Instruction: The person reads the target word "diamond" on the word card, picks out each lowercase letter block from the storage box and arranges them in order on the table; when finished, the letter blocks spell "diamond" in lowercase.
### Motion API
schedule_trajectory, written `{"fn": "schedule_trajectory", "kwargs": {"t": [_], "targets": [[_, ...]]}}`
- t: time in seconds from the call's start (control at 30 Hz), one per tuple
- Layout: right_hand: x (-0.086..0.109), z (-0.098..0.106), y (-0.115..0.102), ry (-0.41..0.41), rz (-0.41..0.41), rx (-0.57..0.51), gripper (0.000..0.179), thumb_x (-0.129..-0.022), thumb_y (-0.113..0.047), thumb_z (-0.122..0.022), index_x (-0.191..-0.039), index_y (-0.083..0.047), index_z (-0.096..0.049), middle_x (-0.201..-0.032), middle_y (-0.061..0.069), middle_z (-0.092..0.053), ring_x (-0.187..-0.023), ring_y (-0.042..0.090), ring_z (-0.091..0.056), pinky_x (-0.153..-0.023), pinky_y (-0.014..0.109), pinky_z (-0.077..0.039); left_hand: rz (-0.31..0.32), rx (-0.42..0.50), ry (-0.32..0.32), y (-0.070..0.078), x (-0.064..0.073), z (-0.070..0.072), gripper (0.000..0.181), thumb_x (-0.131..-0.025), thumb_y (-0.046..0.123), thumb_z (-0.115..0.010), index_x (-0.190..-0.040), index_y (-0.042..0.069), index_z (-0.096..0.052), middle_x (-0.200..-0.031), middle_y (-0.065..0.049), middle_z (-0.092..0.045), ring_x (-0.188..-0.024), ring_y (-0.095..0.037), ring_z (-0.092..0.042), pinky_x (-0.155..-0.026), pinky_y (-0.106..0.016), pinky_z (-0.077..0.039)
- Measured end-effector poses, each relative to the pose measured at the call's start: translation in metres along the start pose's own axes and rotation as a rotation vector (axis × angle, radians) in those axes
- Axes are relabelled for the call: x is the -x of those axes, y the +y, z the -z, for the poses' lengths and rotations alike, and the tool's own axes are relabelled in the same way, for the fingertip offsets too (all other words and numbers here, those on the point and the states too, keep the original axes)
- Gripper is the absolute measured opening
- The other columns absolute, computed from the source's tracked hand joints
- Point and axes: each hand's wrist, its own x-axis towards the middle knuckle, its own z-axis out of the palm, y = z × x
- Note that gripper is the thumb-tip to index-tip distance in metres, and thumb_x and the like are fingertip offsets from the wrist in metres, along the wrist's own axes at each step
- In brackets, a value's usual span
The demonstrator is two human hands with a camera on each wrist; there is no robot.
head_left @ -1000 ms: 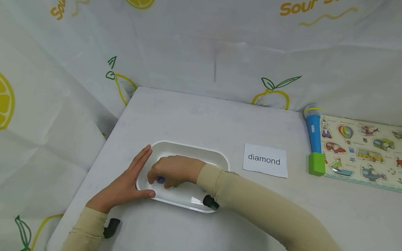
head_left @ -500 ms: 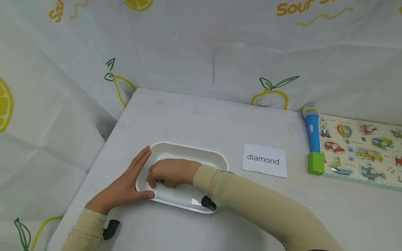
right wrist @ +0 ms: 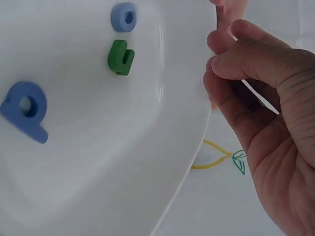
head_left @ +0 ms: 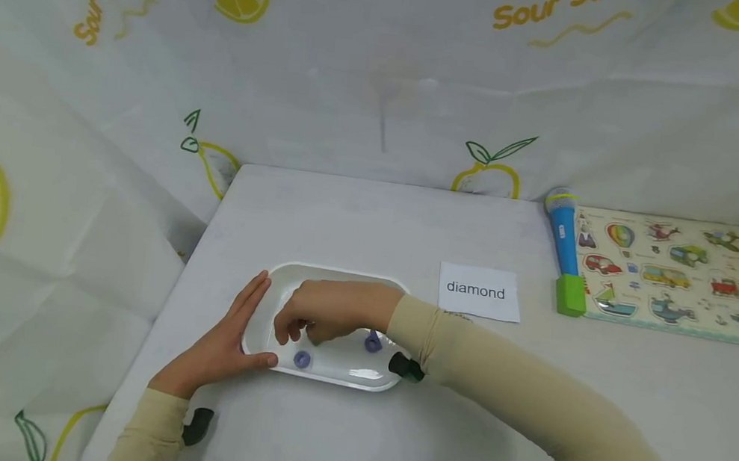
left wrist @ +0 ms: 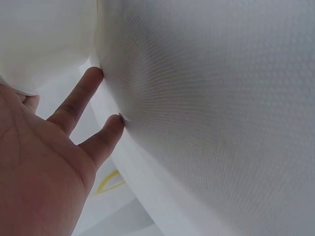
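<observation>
My left hand (head_left: 218,350) has its fingers spread and straight against the left end of a white tray (head_left: 333,383); the left wrist view shows the fingertips (left wrist: 94,73) near pale surfaces. Over the tray hangs my right hand (head_left: 337,306), fingers loosely bent downward. In the right wrist view the right hand (right wrist: 266,103) has thumb and fingertips close together, with no thing visible between them. Inside the tray lie a small blue ring-shaped letter (right wrist: 118,19), a green letter (right wrist: 115,61) like an n or h, and a blue ring letter with a tail (right wrist: 37,123).
A white card (head_left: 478,306) printed "diamond" lies right of the tray. Farther right stand a blue toy microphone (head_left: 564,240) with a green block-shaped end (head_left: 570,295) and a vehicle picture puzzle board (head_left: 683,275). A lemon-print sheet (head_left: 359,72) hangs behind the table.
A blue letter beneath my right hand went out of sight, and now two blue letters show in the tray. My right forearm has shifted slightly rightward; the left hand keeps its place at the tray.
</observation>
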Motion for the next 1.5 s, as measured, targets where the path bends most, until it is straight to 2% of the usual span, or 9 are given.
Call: {"fn": "schedule_trajectory", "kwargs": {"t": [0.13,0.23,0.37,0.57,0.7,0.87,1.07,1.27,1.5], "targets": [[0.009,0.001,-0.003,-0.012,-0.038,0.037,0.036,-0.088,0.006,-0.071,-0.118,-0.014,-0.074,-0.106,-0.005,-0.072,-0.097,0.006,-0.063,-0.083,0.014,-0.045,0.006,-0.016,0.008,-0.001,0.002,0.005,0.123,-0.079,0.036,-0.089,-0.165,0.022,-0.003,-0.17,0.005,0.003,-0.153,-0.022,-0.01,-0.11,-0.053,-0.034],[0.011,-0.004,0.001,-0.023,-0.055,0.048,0.039,-0.088,0.003,-0.073,-0.122,-0.016,-0.073,-0.114,-0.007,-0.07,-0.106,0.008,-0.063,-0.089,0.015,-0.044,0.0,0.0,0.001,-0.001,0.001,0.005,0.123,-0.079,0.035,-0.088,-0.165,0.023,-0.001,-0.17,0.005,0.004,-0.153,-0.023,-0.009,-0.108,-0.059,-0.033],[0.011,-0.015,0.007,-0.039,-0.08,0.07,0.045,-0.086,0.003,-0.074,-0.126,-0.018,-0.072,-0.12,-0.008,-0.067,-0.111,0.009,-0.061,-0.093,0.017,-0.043,-0.01,0.014,-0.005,-0.003,-0.004,0.004,0.123,-0.079,0.036,-0.088,-0.165,0.024,-0.001,-0.17,0.005,0.004,-0.153,-0.025,-0.009,-0.109,-0.061,-0.032],[0.005,-0.031,0.011,-0.066,-0.052,0.152,0.046,-0.084,0.0,-0.079,-0.125,-0.019,-0.071,-0.119,-0.01,-0.067,-0.111,0.006,-0.058,-0.096,0.016,-0.041,-0.014,0.012,-0.007,-0.001,-0.005,0.003,0.122,-0.079,0.036,-0.088,-0.165,0.021,-0.003,-0.17,0.004,0.004,-0.153,-0.026,-0.01,-0.109,-0.061,-0.032],[0.001,-0.039,0.01,-0.039,-0.02,0.246,0.043,-0.084,-0.003,-0.081,-0.122,-0.02,-0.073,-0.115,-0.009,-0.068,-0.107,0.009,-0.058,-0.093,0.017,-0.042,-0.014,0.006,-0.008,0.0,-0.005,0.003,0.121,-0.08,0.038,-0.087,-0.165,0.021,-0.003,-0.17,0.004,0.004,-0.153,-0.027,-0.011,-0.108,-0.062,-0.033],[-0.005,-0.051,0.008,0.027,-0.017,0.348,0.033,-0.085,-0.006,-0.081,-0.112,-0.025,-0.076,-0.105,-0.013,-0.066,-0.101,0.01,-0.058,-0.079,0.018,-0.047,-0.029,0.004,-0.002,0.001,-0.004,0.003,0.12,-0.08,0.038,-0.087,-0.165,0.019,-0.003,-0.17,0.002,0.003,-0.153,-0.03,-0.012,-0.105,-0.064,-0.035],[-0.007,-0.061,0.006,0.059,-0.014,0.5,0.038,-0.086,-0.004,-0.077,-0.112,-0.031,-0.076,-0.103,-0.015,-0.063,-0.099,0.008,-0.056,-0.076,0.016,-0.047,-0.042,0.029,-0.002,0.001,-0.004,0.0,0.118,-0.082,0.036,-0.086,-0.165,0.018,-0.004,-0.17,0.001,0.003,-0.153,-0.029,-0.01,-0.107,-0.065,-0.032],[-0.007,-0.063,0.006,0.06,0.007,0.493,0.043,-0.086,0.0,-0.075,-0.116,-0.031,-0.074,-0.103,-0.012,-0.063,-0.1,0.008,-0.056,-0.079,0.015,-0.045,-0.013,0.04,-0.003,0.0,-0.002,-0.001,0.119,-0.081,0.036,-0.087,-0.165,0.021,-0.004,-0.17,0.006,0.004,-0.153,-0.027,-0.009,-0.108,-0.063,-0.031],[-0.008,-0.064,0.008,0.064,0.037,0.467,0.023,-0.09,-0.006,-0.075,-0.101,-0.027,-0.077,-0.092,-0.014,-0.065,-0.089,0.007,-0.056,-0.075,0.015,-0.044,-0.011,0.026,0.005,-0.002,-0.001,-0.003,0.12,-0.08,0.036,-0.087,-0.165,0.021,-0.004,-0.17,0.002,0.003,-0.153,-0.029,-0.009,-0.108,-0.065,-0.031]]}}
